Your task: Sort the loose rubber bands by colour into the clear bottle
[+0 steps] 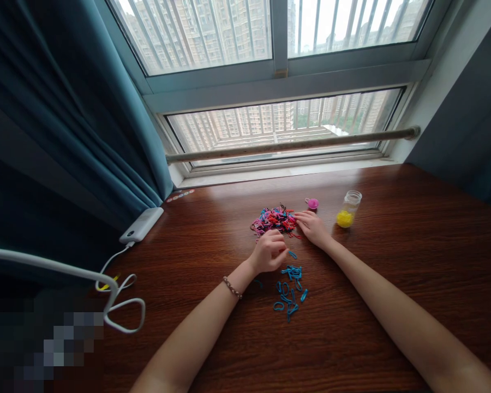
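Note:
A heap of mixed pink, red, blue and black rubber bands [273, 218] lies on the brown wooden table [372, 316]. My left hand [270, 252] is at the heap's near side, fingers curled in and closed; what they hold, if anything, is hidden. Right beside its fingertips is a single blue rubber band [293, 255]. Fingers stretched out, my right hand [312, 226] rests at the heap's right edge, touching it. Closer to me, several blue rubber bands [291, 273] form a loose, spread-out group between my forearms.
Beyond my right hand sit a small pink cap-like piece [312, 203] and a clear jar [352, 200] with yellow contents at its bottom. At the left are a white power strip [142, 225], its cable and a white tube [49, 263]. A window and rail [294, 146] border the far edge.

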{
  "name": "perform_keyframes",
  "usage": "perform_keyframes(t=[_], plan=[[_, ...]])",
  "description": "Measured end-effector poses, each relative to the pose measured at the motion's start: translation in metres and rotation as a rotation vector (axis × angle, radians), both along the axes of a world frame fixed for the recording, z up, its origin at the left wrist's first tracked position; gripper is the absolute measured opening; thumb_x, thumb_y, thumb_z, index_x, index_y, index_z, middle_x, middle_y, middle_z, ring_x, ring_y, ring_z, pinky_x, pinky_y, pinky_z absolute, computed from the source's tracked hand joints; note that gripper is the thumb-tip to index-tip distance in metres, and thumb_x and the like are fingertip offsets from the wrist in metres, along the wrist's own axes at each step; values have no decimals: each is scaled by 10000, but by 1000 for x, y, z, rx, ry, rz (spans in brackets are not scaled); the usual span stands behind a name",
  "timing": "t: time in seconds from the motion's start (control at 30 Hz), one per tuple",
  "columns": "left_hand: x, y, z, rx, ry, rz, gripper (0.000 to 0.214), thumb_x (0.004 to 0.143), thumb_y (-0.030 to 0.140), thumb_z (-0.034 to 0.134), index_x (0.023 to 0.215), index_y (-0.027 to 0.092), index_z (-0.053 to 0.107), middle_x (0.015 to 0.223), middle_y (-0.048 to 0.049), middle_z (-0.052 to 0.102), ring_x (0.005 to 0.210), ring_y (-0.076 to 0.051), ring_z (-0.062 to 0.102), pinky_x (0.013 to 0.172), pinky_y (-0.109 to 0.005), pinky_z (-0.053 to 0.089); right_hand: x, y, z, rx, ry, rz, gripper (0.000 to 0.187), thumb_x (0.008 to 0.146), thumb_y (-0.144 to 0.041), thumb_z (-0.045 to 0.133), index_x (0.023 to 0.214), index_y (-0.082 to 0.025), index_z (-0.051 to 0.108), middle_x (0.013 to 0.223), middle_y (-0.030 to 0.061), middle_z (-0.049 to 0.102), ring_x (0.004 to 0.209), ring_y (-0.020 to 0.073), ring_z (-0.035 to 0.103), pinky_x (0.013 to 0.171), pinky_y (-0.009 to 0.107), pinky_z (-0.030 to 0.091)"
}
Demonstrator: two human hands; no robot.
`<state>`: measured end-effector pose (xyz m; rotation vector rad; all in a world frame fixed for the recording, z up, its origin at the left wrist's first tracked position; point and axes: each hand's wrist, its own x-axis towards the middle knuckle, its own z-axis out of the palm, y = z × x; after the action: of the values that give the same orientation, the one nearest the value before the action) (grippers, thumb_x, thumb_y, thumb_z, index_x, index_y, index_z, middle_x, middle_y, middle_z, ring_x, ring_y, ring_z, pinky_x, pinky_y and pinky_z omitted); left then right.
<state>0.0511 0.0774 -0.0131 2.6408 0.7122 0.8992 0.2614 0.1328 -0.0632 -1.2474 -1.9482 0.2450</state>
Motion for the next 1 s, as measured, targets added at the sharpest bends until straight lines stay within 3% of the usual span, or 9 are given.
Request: perform_keyframes(t=[0.1,0.3,0.4,0.7,0.9,1.0], plan=[[3,-4,0,-5,110,-12,339,834,307,435,531,197,542,615,-42,545,711,-163,492,730,-316,401,0,1,-4,-19,-61,6,282,835,-244,438,1027,-233,645,1090,36,627,1069,239,462,932,451,374],[-8,16,-8,7,-44,380,251,851,281,418,742,204,630,809,-58,611,859,-185,505,836,-342,385,0,2,-6,15,-62,17,286,841,-238,430,1036,-263,638,1120,17,611,1067,242,450,917,462,375],[-11,23,-13,18,-41,485,201,840,264,444,845,220,641,927,-50,633,973,-205,478,892,-370,342,-1,2,-5,4,-91,20,286,839,-225,430,1030,-266,638,1107,20,618,1054,243,456,906,462,379],[-6,24,-22,-14,98,517,242,846,309,440,1020,280,605,1108,-25,605,1138,-262,358,963,-483,163,-5,-2,2,45,-74,28,299,855,-206,387,1028,-220,630,1071,58,609,1016,218,480,915,409,383],[-6,23,-23,-7,125,487,266,850,308,431,1072,335,576,1156,-3,582,1182,-268,316,996,-516,70,-5,-4,6,65,130,3,316,823,-169,382,1027,-171,624,1060,110,586,1002,217,520,897,384,416],[-6,23,-24,3,123,464,270,849,305,432,1079,336,571,1152,-2,585,1191,-262,314,1005,-515,65,-5,-8,12,60,262,-37,282,823,-215,406,940,-161,656,1008,107,611,954,211,554,887,370,425]])
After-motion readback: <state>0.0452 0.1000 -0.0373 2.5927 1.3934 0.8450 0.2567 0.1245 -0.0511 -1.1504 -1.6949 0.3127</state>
